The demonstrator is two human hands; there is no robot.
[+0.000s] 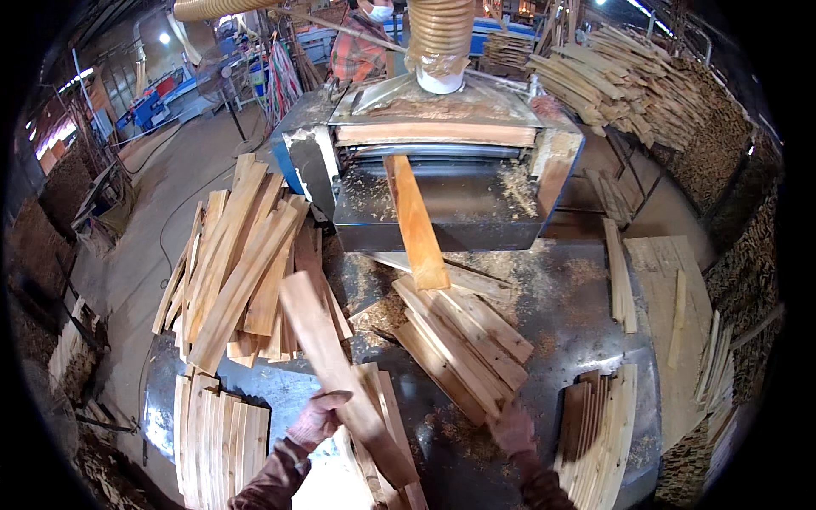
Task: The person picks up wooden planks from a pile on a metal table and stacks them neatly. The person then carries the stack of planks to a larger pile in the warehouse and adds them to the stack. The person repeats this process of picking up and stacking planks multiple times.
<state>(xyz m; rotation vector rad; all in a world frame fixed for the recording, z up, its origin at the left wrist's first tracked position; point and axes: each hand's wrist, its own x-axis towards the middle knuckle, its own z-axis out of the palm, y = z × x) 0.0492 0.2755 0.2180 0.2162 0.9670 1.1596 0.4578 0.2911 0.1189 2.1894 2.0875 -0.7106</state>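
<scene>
My left hand (pixel 319 416) is closed on the edge of a long wooden board (pixel 340 374), its thumb lying over the top face. The board slants from upper left to lower right above other boards. My right hand (pixel 512 429) is at the near end of a loose stack of boards (pixel 467 348) in the middle of the metal table; its fingers are blurred, and whether they grip a board I cannot tell. Beyond the stack, an orange-brown board (pixel 416 225) lies with its far end in the opening of a planer (pixel 438 136).
A heap of boards (pixel 242 263) fans out at left, with neat rows of boards (pixel 221 438) nearer me and another stack (pixel 599 433) at right. Shavings (pixel 569 293) litter the metal table (pixel 544 340). Behind the planer stands a person in a checked shirt (pixel 361 47).
</scene>
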